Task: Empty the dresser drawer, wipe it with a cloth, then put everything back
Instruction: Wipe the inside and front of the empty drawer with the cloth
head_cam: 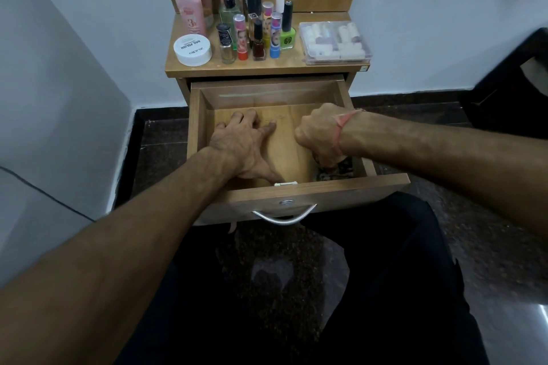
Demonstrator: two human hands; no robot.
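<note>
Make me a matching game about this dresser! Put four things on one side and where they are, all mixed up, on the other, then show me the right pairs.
Things:
1. left hand
2. right hand
3. white jar
4. clear box

Places:
A. right end of the dresser top
B. flat on the drawer floor
C. left end of the dresser top
D. gripping something dark in the drawer's near right corner

Pairs: 1-B, 2-D, 3-C, 4-A
</note>
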